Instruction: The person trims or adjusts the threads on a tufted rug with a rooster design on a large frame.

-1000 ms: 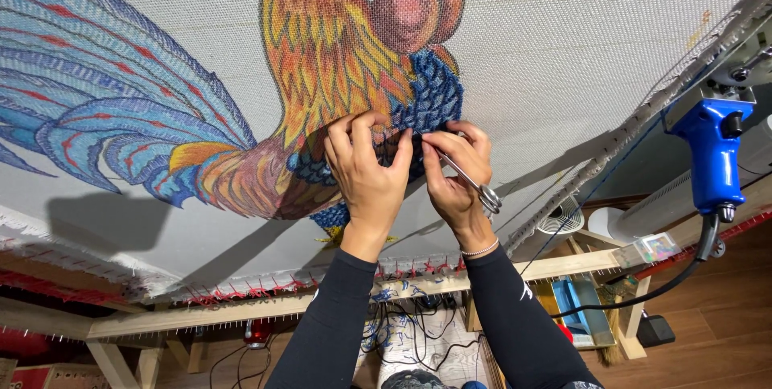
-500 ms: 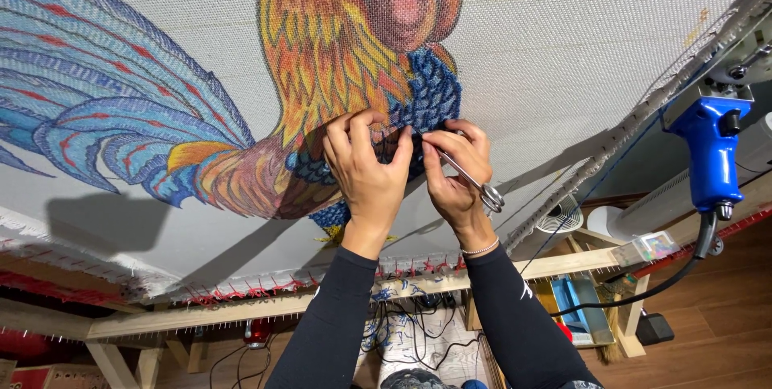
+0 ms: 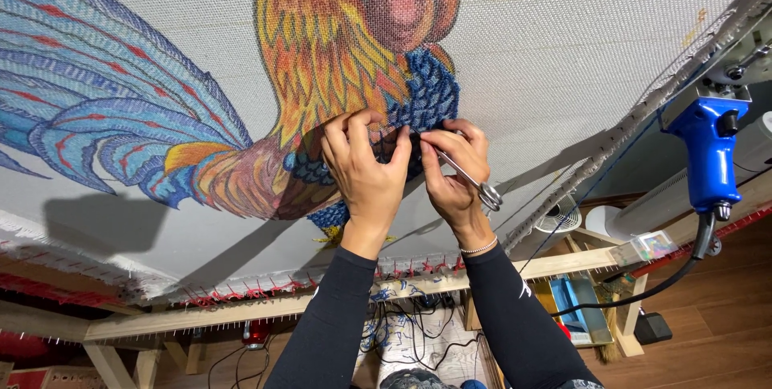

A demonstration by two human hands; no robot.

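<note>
Both hands up on the canvas [image 3: 563, 43], stretched on a wooden frame [image 3: 322, 309], angled over the camera. Canvas has a rooster design [image 3: 322, 59]: orange/yellow body, blue-teal tail feathers to the left, pink-red area at top, dark blue tufted patch [image 3: 430, 88] right of the body.

Left hand [image 3: 366, 172]: palm flat on the cloth, fingers spread & pressing at the lower edge of the blue patch, thumb toward the right hand. Grip apart, clamped on nothing, just pressing the fabric.

Right hand [image 3: 454, 172]: fingers together around small metal scissors [image 3: 470, 180]. Handle loops stick out below/right of the hand; blades point up-left toward the blue patch, tips hidden behind the fingers, so can't tell if the blades are open. The hands touch or nearly touch at the thumbs. Thin bracelet on the right wrist, black sleeves on both arms.

Blue tufting gun [image 3: 708, 156] at the right edge, beside the frame, well apart from the hands, black cable [image 3: 643, 284] dropping from it. Red pins/yarn ends along the frame's lower rail. Below the frame: tangle of cords, white fan [image 3: 555, 216], wood floor [image 3: 708, 341].
</note>
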